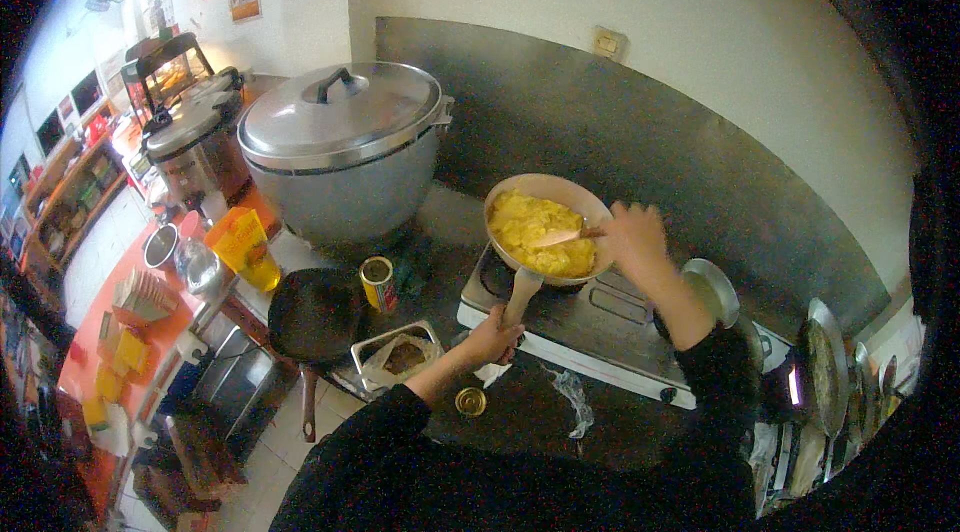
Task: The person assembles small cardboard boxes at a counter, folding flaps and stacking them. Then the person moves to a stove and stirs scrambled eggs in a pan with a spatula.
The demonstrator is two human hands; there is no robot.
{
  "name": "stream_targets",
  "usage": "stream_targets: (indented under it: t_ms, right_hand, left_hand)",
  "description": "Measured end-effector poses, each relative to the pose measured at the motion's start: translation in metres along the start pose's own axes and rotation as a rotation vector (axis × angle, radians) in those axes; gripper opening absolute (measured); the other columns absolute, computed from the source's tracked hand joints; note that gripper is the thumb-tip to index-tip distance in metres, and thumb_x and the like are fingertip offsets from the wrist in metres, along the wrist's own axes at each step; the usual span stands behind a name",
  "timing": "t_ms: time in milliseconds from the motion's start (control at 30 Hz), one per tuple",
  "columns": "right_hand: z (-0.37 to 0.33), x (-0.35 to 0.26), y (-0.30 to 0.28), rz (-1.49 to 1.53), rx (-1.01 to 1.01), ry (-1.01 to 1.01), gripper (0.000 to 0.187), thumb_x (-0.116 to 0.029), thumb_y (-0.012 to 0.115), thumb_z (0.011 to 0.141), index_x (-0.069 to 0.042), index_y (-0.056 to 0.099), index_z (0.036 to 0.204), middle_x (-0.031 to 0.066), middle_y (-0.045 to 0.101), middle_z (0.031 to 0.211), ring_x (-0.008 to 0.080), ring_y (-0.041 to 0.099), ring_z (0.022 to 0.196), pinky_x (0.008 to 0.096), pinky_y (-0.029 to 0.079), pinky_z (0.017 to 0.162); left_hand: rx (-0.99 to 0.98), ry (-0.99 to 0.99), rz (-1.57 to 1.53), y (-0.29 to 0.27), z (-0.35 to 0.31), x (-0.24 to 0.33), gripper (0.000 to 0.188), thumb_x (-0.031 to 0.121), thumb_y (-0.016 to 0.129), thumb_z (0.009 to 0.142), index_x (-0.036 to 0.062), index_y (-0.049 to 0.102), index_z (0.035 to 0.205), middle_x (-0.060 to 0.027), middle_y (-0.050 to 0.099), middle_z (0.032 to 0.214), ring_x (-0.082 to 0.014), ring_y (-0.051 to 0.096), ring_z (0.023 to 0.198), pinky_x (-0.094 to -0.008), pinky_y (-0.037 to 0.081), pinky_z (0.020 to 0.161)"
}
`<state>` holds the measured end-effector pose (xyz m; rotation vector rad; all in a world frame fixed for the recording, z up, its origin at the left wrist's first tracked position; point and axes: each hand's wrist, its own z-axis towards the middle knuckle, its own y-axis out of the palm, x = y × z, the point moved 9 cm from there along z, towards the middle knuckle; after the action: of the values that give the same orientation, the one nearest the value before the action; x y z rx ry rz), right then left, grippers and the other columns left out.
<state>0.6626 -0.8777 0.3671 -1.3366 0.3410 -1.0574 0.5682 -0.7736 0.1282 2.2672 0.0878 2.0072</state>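
A light-coloured frying pan (598, 194) sits over the left burner of the gas stove (640, 352), its handle pointing toward me. My left hand (490, 338) is closed around that handle. Soft yellow lumps that look like scrambled egg (525, 215) fill much of the pan. My right hand (636, 237) is above the pan's right rim, closed on a spatula (558, 237) whose pale pinkish blade lies in the egg. The far part of the spatula's handle is hidden by my fingers.
Left of the stove stands a big lidded pot (340, 172). Nearer are an open can (377, 284), a dark square pan (315, 317), a metal container (397, 352) with a plastic bag, and a round lid (470, 401). Several pans (825, 367) stand at the right. A metal splashback (600, 122) rises behind.
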Motion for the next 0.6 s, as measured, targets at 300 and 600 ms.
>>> stream_targets:
  t_ms: [300,600]
  right_hand:
    - [0.029,0.050,0.074,-0.306,0.083,-0.408,0.015,-0.013,0.051,0.073,-0.019,0.064,0.076,0.0036,0.054,0.081,0.0212,0.053,0.084,0.0400,0.039,0.079]
    - [0.001,0.007,0.114,0.086,-0.089,-0.143,0.018,-0.013,0.047,0.077,-0.018,0.062,0.085,0.0081,0.057,0.076,0.0271,0.058,0.070,0.0387,0.048,0.058]
  left_hand:
    - [-0.084,0.001,0.070,-0.003,0.025,-0.036,0.037,0.017,0.050,0.086,0.0065,0.025,0.111,-0.0055,0.044,0.059,-0.0145,0.044,0.041,-0.0292,0.039,0.034]
    - [-0.054,-0.058,0.144,0.007,0.002,-0.009,0.051,0.019,0.051,0.085,0.0013,0.018,0.119,-0.0074,0.048,0.061,-0.0162,0.047,0.040,-0.0306,0.040,0.034]
